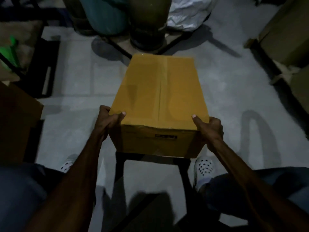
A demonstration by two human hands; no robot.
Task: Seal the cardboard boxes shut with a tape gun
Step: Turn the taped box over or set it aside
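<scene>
At the near corners of a closed yellow box (pixel 160 96), we see two thumbs lying on its top. The left hand (pixel 108 119) grips the left corner, fingers curled down the side; the right hand (pixel 209 128) clamps the right corner, its fingers hidden behind the box. Both bare forearms reach forward from below. The box rests on a dark frame (pixel 150 158), mostly hidden. Its label (pixel 165 136) is too dark to read. Dim grey floor (pixel 234 101), more boxes at the right edge.
</scene>
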